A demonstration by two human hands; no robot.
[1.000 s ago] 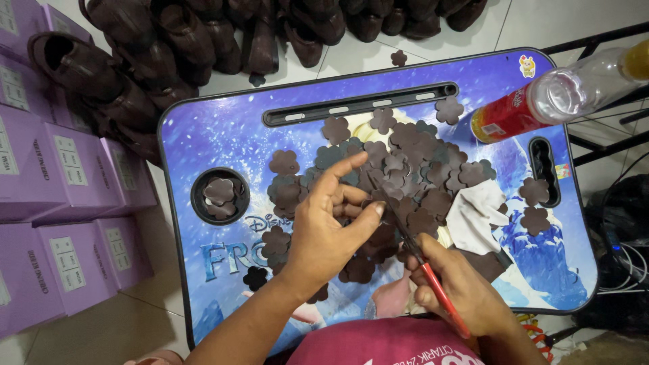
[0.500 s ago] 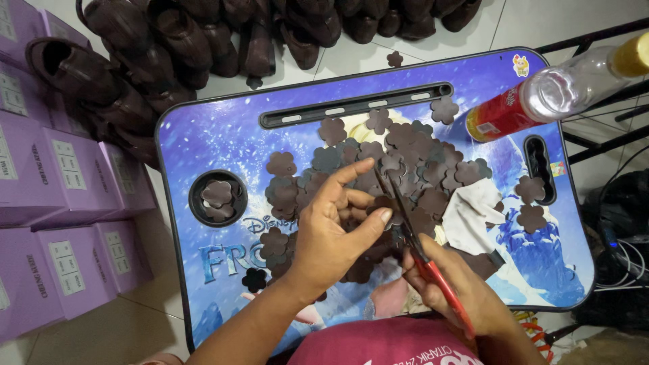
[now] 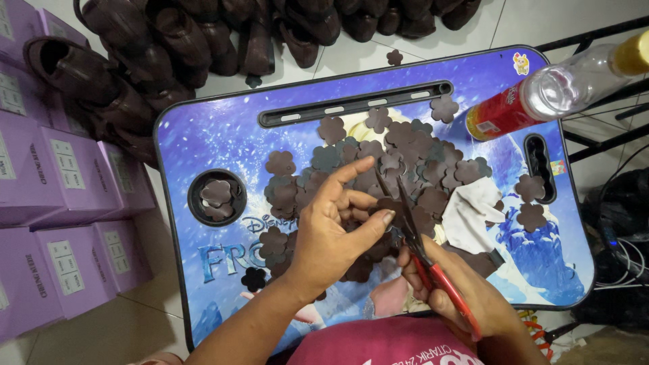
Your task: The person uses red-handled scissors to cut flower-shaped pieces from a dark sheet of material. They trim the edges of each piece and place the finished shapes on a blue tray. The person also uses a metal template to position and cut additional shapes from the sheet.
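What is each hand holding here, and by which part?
The right hand holds scissors by their red handles, blades open. The left hand pinches a brown flower-shaped piece at its edge, between the blades.

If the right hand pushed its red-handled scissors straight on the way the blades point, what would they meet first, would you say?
Probably the pile of dark brown flower-shaped cutouts on the lap table, just beyond the scissors in the right hand; height above it is unclear.

A brown flower-shaped piece (image 3: 391, 203) is pinched by the left hand (image 3: 331, 233) while red-handled scissors (image 3: 422, 253), blades parted, are gripped by the right hand (image 3: 460, 290) over a blue lap tray (image 3: 223, 142)
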